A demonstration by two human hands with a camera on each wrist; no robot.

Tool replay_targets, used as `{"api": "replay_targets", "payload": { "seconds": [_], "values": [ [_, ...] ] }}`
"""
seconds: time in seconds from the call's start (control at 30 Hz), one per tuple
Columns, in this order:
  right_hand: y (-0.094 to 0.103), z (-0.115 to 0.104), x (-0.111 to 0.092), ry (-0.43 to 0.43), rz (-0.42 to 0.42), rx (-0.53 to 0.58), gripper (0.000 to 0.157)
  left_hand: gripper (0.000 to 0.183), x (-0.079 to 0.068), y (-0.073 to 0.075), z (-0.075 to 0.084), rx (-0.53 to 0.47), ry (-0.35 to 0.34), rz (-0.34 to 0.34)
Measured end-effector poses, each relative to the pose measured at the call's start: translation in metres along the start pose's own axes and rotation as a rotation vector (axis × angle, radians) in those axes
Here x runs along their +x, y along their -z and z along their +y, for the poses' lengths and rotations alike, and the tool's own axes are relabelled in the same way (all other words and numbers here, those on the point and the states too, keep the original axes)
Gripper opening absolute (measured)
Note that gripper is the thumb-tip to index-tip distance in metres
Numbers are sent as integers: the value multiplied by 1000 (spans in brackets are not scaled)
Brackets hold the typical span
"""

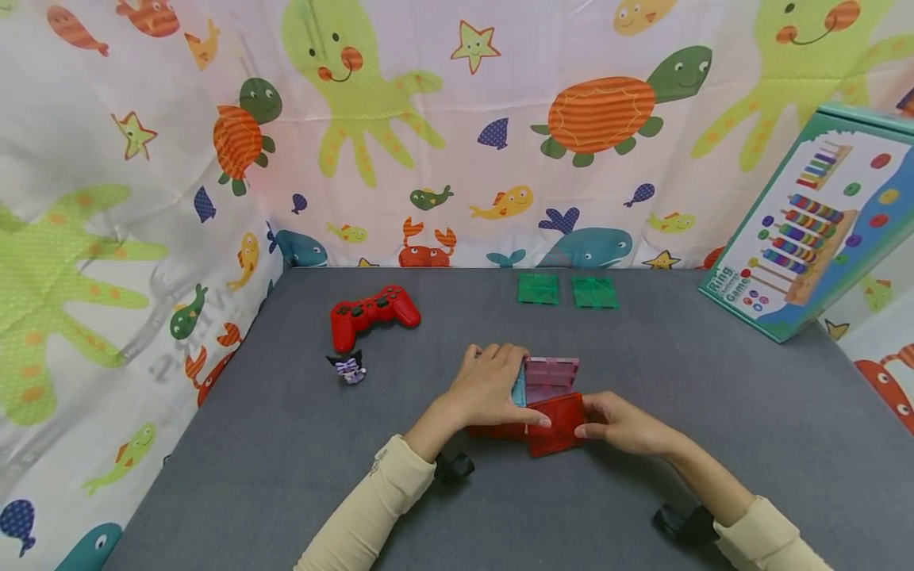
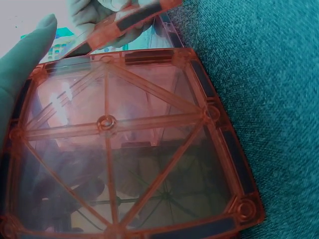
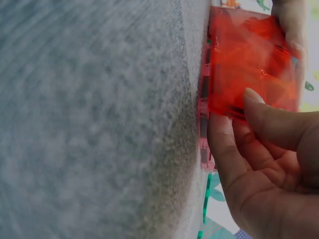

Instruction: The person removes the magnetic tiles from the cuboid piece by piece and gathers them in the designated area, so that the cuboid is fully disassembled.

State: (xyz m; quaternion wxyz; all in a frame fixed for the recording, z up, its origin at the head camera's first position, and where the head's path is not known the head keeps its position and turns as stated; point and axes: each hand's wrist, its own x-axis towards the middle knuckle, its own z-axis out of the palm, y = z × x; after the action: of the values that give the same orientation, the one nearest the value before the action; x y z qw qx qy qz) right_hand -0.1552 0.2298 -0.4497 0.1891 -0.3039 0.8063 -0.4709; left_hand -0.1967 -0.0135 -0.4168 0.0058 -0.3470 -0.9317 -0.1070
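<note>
We see the right hand (image 1: 621,424) pinching a red tile (image 1: 555,432) in front of a pink tile (image 1: 552,371), near the middle of the bench (image 1: 250,492). The left hand (image 1: 489,388) lies over a light-blue tile (image 1: 519,390), thumb stretched toward the red tile; fingertips hidden, so we cannot tell whether it grips. Two green tiles (image 1: 538,289) lie farther back.

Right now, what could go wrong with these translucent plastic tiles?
The red translucent square tile pinched in the right hand slants away from the rib-crossed red plastic tile, so their edges might join crookedly. The left hand partly hides the pale blue translucent tile in the head view, so slippage there could go unnoticed.
</note>
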Motion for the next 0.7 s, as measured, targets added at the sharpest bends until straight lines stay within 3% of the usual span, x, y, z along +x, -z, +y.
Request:
{"api": "replay_targets", "payload": {
  "seconds": [0.23, 0.5, 0.7],
  "values": [
    [4, 3, -5, -12, -1, 62, 24, 93, 0, -1, -1, -2, 1, 3],
    [14, -3, -14, -90, 55, 159, 35, 92, 0, 0, 0, 26, -8, 16],
    [32, -12, -25, -80, 176, 175, 33, 92, 0, 1, -1, 22, -18, 12]
  ]
}}
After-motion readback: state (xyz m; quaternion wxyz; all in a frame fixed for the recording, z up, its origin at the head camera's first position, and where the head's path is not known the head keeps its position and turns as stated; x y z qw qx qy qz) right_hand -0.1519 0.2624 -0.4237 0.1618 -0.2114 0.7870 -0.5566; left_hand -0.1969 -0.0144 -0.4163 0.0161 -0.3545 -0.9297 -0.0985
